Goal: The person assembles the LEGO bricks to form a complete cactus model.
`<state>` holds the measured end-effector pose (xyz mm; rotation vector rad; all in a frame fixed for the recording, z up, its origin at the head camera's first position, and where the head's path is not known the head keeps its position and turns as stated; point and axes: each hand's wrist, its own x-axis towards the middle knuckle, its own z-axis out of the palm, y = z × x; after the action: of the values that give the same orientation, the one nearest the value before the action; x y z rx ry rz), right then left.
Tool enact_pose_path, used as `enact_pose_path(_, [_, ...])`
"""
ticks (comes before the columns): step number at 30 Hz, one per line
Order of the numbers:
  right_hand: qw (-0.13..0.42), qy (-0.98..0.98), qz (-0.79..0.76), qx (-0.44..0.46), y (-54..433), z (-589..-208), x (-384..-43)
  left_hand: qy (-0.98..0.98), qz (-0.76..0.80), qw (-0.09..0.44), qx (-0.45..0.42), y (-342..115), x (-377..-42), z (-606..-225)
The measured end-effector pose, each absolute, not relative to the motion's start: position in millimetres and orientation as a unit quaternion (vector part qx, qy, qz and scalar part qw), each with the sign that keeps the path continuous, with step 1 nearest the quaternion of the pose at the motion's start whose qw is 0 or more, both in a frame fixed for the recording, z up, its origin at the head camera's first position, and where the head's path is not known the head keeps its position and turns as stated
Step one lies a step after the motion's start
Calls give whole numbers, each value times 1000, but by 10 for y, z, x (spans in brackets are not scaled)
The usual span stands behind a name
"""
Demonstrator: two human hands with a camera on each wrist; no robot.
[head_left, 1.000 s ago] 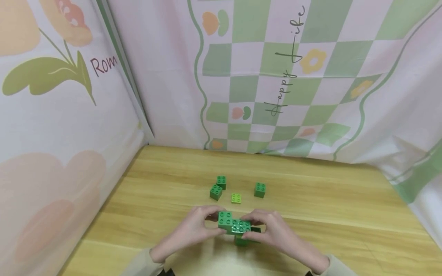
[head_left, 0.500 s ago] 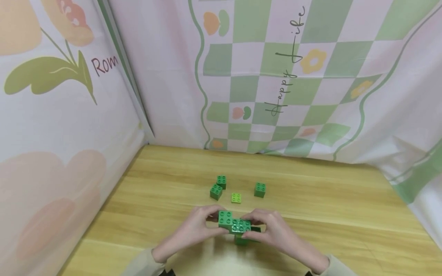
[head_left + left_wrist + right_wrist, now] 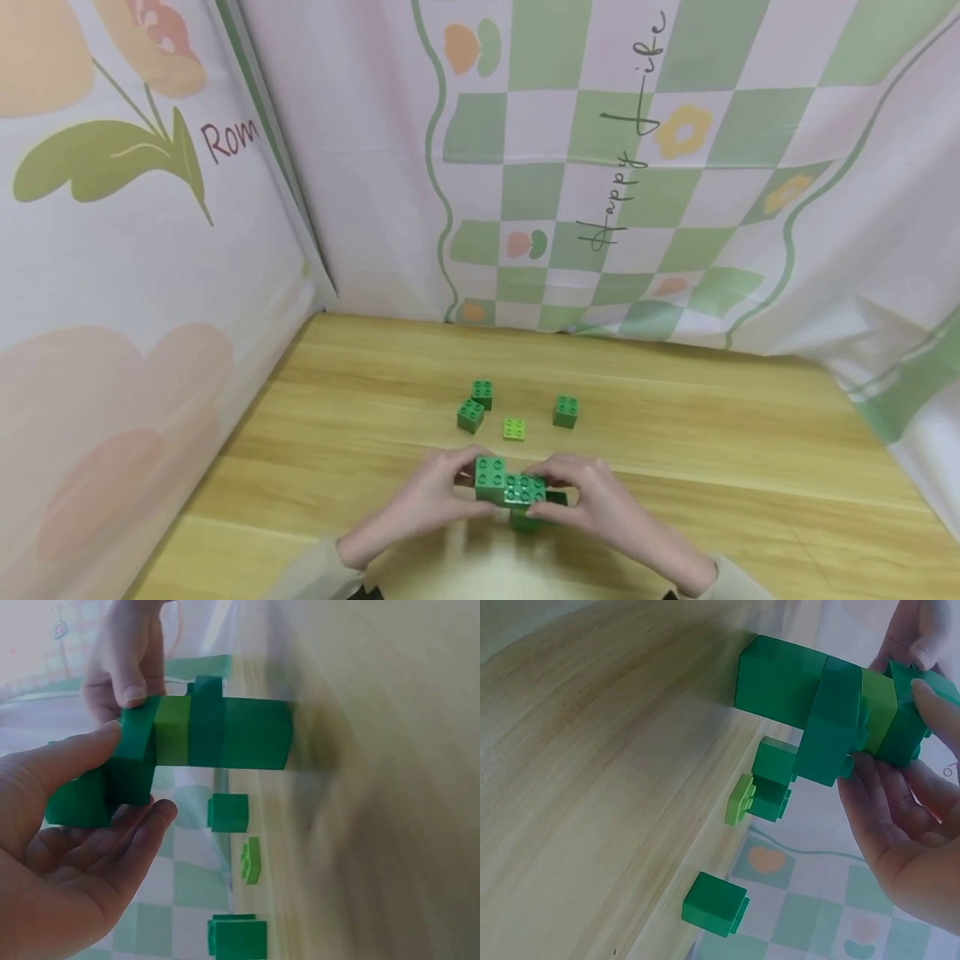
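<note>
Both hands hold one structure of stacked green toy bricks above the near middle of the table. My left hand [image 3: 431, 492] grips the raised square brick [image 3: 491, 473] at its left end, thumb in front and fingers behind. My right hand [image 3: 588, 492] pinches the studded top brick [image 3: 522, 488] between thumb and fingers. Below it, the left wrist view shows a lime brick [image 3: 172, 730], a dark green brick [image 3: 207, 735] jutting away and a lowest brick [image 3: 259, 733]. Fingers hide parts of the upper bricks.
On the wooden table [image 3: 360, 383] beyond the hands lie two dark green bricks close together [image 3: 470, 415], a flat lime brick [image 3: 513, 429] and another dark green brick [image 3: 566, 412]. Printed curtains [image 3: 375, 208] hang at the back and left.
My left hand has shifted very slightly to the right against the bricks. The right hand and the loose bricks stay as they were.
</note>
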<state>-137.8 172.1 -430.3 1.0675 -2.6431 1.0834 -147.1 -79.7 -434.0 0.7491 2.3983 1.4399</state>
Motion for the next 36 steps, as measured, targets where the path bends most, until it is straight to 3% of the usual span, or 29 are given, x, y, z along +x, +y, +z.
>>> enact_pose_path(23, [86,-859,348,367,1789,-4273,-1330,803,525,121,257,-742,-1448,-4449])
enact_pose_path(36, [100,-860,381,325,1834,-4292,-1613,806,522,124,250,-784,-1429,-4391])
